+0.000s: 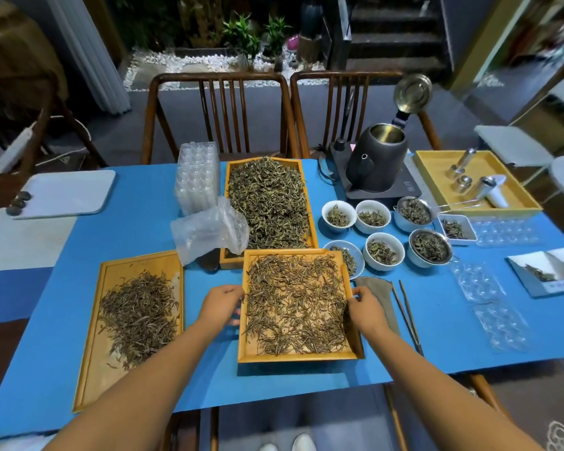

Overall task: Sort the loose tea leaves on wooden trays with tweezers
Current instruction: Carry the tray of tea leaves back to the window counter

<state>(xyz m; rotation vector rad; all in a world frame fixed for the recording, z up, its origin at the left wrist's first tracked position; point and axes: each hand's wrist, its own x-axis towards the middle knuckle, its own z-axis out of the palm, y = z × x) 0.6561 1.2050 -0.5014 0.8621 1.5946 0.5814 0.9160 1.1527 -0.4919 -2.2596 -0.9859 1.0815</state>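
**Head view: both hands on the middle tray, tweezers not yet picked up**

Head camera shows the middle tray [298, 355] of loose tea leaves [295, 301] held at its two long sides. The left hand [221, 305] curls over the left rim; the right hand [365, 307] pinches the right rim, thumb on top. The tray sits on the blue cloth [144, 222], just in front of the fuller far tray [228, 177], its long axis running away from the person. The leaves lie scattered, pointing every way.

To do this step well, I judge, keep the tray level and move both hands evenly so no leaves spill over the low rim, then set it square to the body.

Tweezers [407, 315] lie untouched right of the tray, long axis also pointing away, near the right hand. A left tray [92, 379] holds a looser heap.
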